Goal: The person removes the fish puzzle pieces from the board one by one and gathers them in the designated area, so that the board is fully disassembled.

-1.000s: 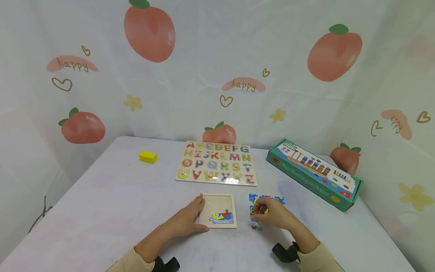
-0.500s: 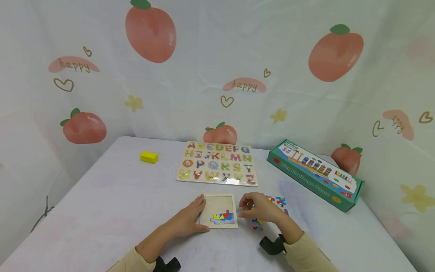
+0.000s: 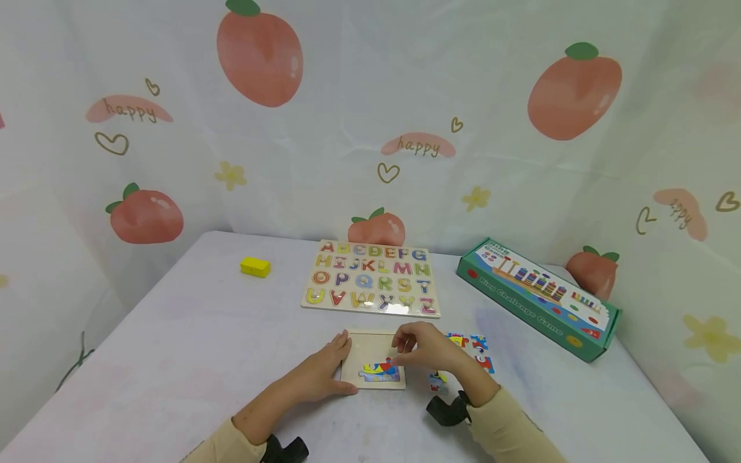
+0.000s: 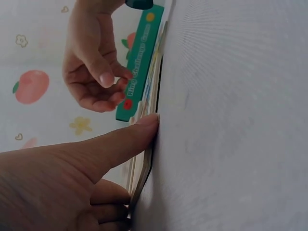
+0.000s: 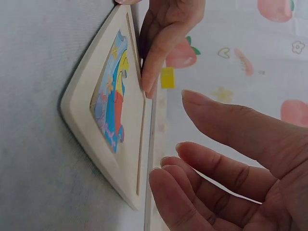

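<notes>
A square wooden puzzle board (image 3: pixel 367 345) lies on the white table, with joined blue, yellow and red jigsaw pieces (image 3: pixel 376 373) along the near side of its recess. My left hand (image 3: pixel 321 374) holds the board at its left side, thumb at the near corner and fingers along the edge. Over the board's right part hovers my right hand (image 3: pixel 426 347). In the right wrist view its fingers (image 5: pixel 219 168) are loosely bent and apart from the thumb, with nothing visible between them. Loose jigsaw pieces (image 3: pixel 479 344) lie to the right, partly hidden by the right hand and forearm.
Behind the puzzle board lies a wooden alphabet board (image 3: pixel 370 280). A green Ring Challenge Game box (image 3: pixel 538 299) sits at the back right. A yellow block (image 3: pixel 255 267) is at the back left. A fruit-printed curtain (image 3: pixel 324 161) hangs behind the table.
My right hand has moved left from the loose pieces to above the puzzle board, uncovering some of the pieces. The left hand stays at the board's left side.
</notes>
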`<state>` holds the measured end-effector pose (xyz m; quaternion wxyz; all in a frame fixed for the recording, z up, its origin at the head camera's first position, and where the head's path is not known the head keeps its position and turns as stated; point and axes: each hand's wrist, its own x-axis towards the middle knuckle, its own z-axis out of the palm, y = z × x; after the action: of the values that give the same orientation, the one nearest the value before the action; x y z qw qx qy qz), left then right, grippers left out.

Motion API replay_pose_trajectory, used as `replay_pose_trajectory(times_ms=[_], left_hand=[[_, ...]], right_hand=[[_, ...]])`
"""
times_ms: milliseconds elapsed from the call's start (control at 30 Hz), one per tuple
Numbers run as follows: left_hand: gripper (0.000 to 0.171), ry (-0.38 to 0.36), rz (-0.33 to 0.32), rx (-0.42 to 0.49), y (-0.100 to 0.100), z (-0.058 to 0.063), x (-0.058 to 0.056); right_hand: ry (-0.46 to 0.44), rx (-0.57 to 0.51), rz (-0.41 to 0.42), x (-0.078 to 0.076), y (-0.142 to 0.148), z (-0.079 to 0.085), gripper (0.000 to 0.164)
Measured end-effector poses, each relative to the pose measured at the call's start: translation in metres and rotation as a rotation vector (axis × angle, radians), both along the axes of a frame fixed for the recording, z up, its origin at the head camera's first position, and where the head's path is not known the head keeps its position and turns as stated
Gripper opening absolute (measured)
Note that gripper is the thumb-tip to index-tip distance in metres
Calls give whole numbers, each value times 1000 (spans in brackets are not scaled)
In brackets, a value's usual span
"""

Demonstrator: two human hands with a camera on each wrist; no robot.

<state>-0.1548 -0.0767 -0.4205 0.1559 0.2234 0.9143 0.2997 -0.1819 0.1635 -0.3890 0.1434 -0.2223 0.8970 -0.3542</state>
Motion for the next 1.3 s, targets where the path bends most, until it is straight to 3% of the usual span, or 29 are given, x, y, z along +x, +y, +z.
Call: replay_pose_trajectory(times_ms=[233,467,767,1300], left_hand=[[86,-22,-41,-76,-1,7,-2],[79,10,-58,-162,-3,15,0],[78,21,-65,-161,-5,18,2],[78,10,-73,-210,-1,22,-2]], right_hand=[[-11,1,37,-3,-5,1,21],[-58,39,57,-7,-12,5,21],[-131,105,55,-5,-29,2,20],[-117,91,76,1,-33,-5,17]])
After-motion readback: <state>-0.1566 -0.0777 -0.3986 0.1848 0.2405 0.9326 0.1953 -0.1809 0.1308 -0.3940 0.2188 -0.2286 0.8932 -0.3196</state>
